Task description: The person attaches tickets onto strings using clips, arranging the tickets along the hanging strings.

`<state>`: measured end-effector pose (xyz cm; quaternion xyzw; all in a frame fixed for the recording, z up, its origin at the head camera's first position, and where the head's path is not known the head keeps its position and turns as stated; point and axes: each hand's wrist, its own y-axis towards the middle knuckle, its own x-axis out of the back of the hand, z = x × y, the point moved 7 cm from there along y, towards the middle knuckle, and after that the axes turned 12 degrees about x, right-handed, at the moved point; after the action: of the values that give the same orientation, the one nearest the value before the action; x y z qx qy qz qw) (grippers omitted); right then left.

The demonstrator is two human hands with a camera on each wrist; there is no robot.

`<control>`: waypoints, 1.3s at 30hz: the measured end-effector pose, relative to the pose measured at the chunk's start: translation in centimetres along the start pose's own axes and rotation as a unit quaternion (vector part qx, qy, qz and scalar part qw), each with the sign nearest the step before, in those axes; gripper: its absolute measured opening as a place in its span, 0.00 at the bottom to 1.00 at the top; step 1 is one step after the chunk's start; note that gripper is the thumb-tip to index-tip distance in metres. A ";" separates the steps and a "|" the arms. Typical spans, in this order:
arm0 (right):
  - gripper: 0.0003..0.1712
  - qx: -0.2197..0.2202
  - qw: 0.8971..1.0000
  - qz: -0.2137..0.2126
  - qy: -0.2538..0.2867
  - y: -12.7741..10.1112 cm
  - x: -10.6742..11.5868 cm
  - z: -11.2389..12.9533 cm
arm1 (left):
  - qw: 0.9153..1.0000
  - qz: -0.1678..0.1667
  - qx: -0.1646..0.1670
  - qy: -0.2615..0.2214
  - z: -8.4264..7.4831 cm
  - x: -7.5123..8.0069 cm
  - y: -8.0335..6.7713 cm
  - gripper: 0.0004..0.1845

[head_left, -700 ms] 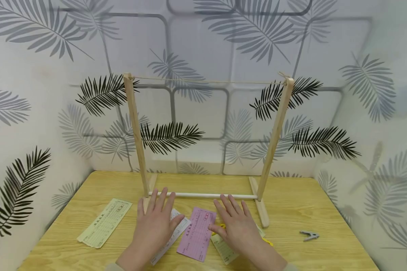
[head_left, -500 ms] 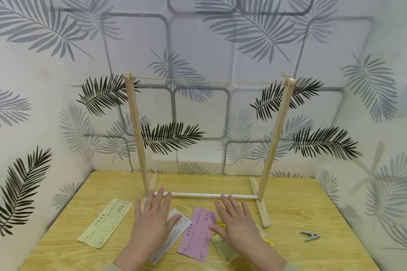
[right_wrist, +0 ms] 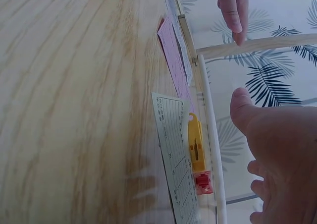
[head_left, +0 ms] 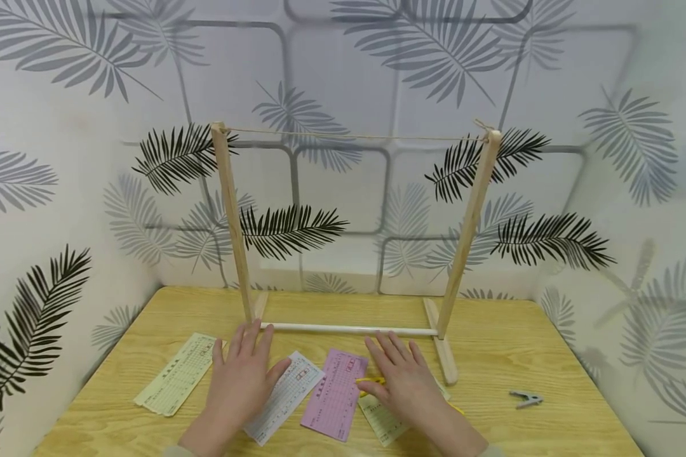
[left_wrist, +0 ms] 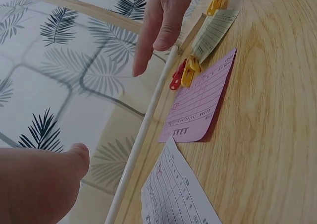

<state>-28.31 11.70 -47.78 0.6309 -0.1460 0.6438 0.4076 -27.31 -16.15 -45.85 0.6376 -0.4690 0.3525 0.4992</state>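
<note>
Change: left hand (head_left: 241,379) has slid leftward off the white slip (head_left: 284,397), baring more of it; right hand (head_left: 406,384) stays put.
Left hand: fingers straight and spread, palm down over the table (head_left: 520,355), holding nothing, thumb at the white slip's left edge.
Right hand: flat, fingers straight, gripping nothing, over a pale green slip (head_left: 380,420) and a yellow clip (head_left: 371,382).
Pink slip: (head_left: 335,393) lies between the hands, just beside the white slip.
Clips: yellow and red (left_wrist: 177,76) ones lie close beside the rack's white rod (head_left: 351,329).
Rack: wooden posts (head_left: 231,222) joined by a string (head_left: 354,135), standing just behind the hands.
Left of the hands: light green slip (head_left: 177,373).
Far right: grey clip (head_left: 524,398), well apart.
</note>
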 end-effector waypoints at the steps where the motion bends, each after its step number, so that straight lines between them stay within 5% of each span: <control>1: 0.46 0.002 1.000 0.001 0.002 0.0 0.0 -0.1 | 1.000 -0.002 0.002 0.000 0.2 0.0 0.0 0.39; 39: 0.39 0.021 0.993 0.055 0.107 -1.4 -2.3 -1.0 | 0.996 0.027 0.084 -0.014 9.9 -0.2 1.2 0.40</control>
<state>-28.35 12.51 -50.50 0.5581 -0.1225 0.7320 0.3711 -28.69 -25.77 -48.16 0.6696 -0.4617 0.3945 0.4277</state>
